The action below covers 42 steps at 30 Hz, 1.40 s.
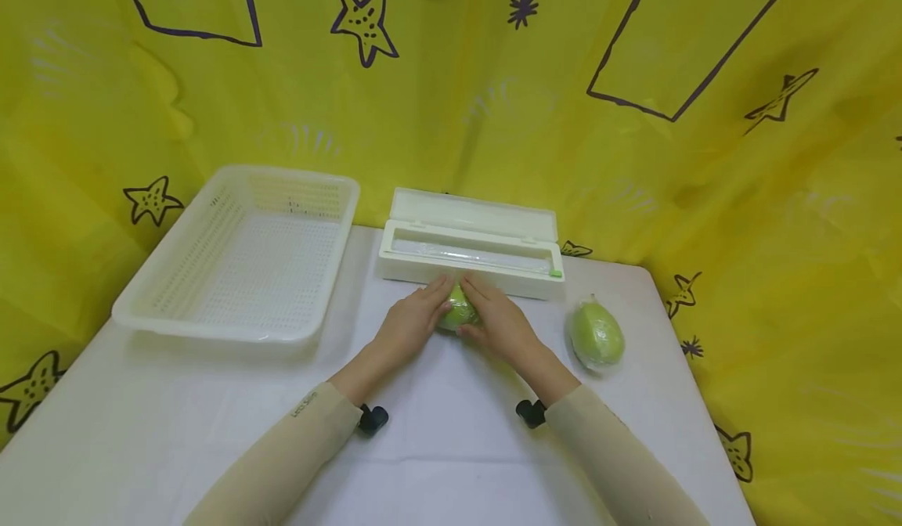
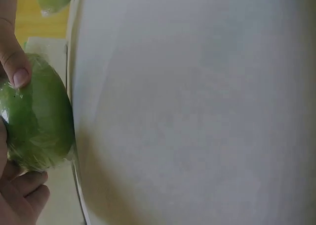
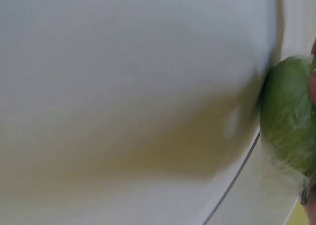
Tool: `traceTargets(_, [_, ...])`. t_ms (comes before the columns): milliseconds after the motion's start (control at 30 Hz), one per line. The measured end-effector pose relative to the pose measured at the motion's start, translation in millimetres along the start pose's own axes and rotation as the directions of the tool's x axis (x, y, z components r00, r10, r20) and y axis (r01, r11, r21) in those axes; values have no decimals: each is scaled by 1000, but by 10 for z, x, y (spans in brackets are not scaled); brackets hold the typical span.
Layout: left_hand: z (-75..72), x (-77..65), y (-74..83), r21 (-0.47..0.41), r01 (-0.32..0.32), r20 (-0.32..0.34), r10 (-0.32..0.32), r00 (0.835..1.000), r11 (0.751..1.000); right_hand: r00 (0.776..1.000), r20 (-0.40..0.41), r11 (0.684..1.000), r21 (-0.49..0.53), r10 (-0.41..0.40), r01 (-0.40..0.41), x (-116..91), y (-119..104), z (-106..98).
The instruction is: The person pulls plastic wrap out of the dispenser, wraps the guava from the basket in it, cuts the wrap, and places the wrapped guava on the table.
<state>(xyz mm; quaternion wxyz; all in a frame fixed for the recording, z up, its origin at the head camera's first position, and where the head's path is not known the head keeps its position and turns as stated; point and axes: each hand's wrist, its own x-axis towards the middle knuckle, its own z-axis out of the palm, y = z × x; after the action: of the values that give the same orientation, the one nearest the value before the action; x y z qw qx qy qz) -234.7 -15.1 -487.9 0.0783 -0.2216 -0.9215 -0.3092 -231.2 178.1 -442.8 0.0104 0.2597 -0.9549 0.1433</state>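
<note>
Between both hands is a green mango [image 1: 458, 308] wrapped in clear film, low over the table at the front of a white wrap box [image 1: 451, 271]. My left hand [image 1: 412, 318] holds it from the left, and my right hand [image 1: 503, 324] from the right, fingertips nearly meeting at its far side. In the left wrist view, a thumb presses on the film over the mango [image 2: 42, 116], with curled fingers at its lower end. Loose film edges stick out around the mango [image 3: 287, 111] in the right wrist view. Much of its top is hidden by the hands.
A second film-wrapped mango [image 1: 597, 335] lies to the right of my right hand. The wrap box lid [image 1: 472, 214] stands raised, with a film roll [image 1: 465, 253] inside. A white plastic basket [image 1: 211, 324] sits at the left. A yellow patterned curtain [image 1: 437, 103] hangs behind the table.
</note>
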Motion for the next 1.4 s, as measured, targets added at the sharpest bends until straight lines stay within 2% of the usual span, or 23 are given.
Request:
traceTargets(200, [1, 43, 78, 23, -3, -43, 4, 999, 1000, 995, -58, 996, -36, -87, 85, -2, 2, -35])
traceTargets(333, [5, 53, 144, 117, -35, -64, 43, 997, 993, 997, -45, 997, 47, -63, 65, 24, 45, -49])
traceTargets(433, [13, 53, 194, 217, -95, -51, 108, 993, 972, 1000, -6, 993, 113, -25, 25, 26, 78, -57])
traceTargets(500, [15, 53, 228, 273, -136, -27, 149, 988, 952, 1000, 16, 993, 120, -24, 22, 27, 90, -64])
traceTargets(567, [12, 52, 257, 305, -153, 20, 154, 988, 940, 998, 25, 995, 88, -50, 48, 40, 96, -70])
traceTargets(633, [2, 52, 275, 302, -158, 80, 140, 987, 940, 996, 18, 995, 49, -90, 89, 58, 98, -73])
traceTargets(700, [-6, 54, 269, 212, -151, 152, 120, 981, 966, 995, 16, 994, 47, -100, 100, 70, 109, -66])
traceTargets(767, [-21, 60, 245, 12, -92, 177, 89, 980, 996, 998, 23, 995, 81, -65, 63, 56, 137, -53])
traceTargets(800, [-30, 63, 229, -103, -46, 162, 63, 985, 994, 999, 28, 994, 107, -39, 36, 41, 155, -43])
traceTargets(833, [-40, 68, 211, -214, -4, 132, 33, 991, 977, 999, 37, 991, 130, -15, 10, 24, 175, -30])
traceTargets(900, [-54, 82, 170, -393, 55, 59, -35, 998, 918, 999, 46, 987, 161, 17, -24, -14, 209, -3])
traceTargets(933, [-57, 88, 156, -454, 81, 34, -74, 997, 887, 999, 48, 985, 170, 22, -30, -34, 220, 9])
traceTargets(967, [-50, 90, 142, -486, 105, 30, -103, 994, 867, 999, 48, 987, 162, 14, -21, -50, 226, 22])
traceTargets(1000, [-31, 92, 130, -491, 124, 46, -117, 992, 862, 999, 45, 988, 155, -2, -5, -65, 226, 36])
traceTargets(1133, [81, 88, 130, -435, 183, 198, -104, 975, 882, 999, 29, 993, 110, -45, 42, -113, 181, 80])
traceTargets(1233, [157, 106, 152, -434, 176, 209, -91, 974, 884, 998, 30, 996, 72, -51, 49, -124, 140, 113])
traceTargets(1267, [167, 114, 162, -457, 187, 207, -101, 973, 869, 998, 38, 997, 58, -52, 49, -129, 130, 118])
traceTargets(1333, [176, 134, 168, -524, 230, 219, -131, 967, 820, 997, 53, 997, 40, -62, 60, -132, 117, 128])
traceTargets(1400, [157, 155, 178, -596, 298, 242, -187, 952, 746, 995, 71, 998, 18, -65, 64, -138, 115, 132])
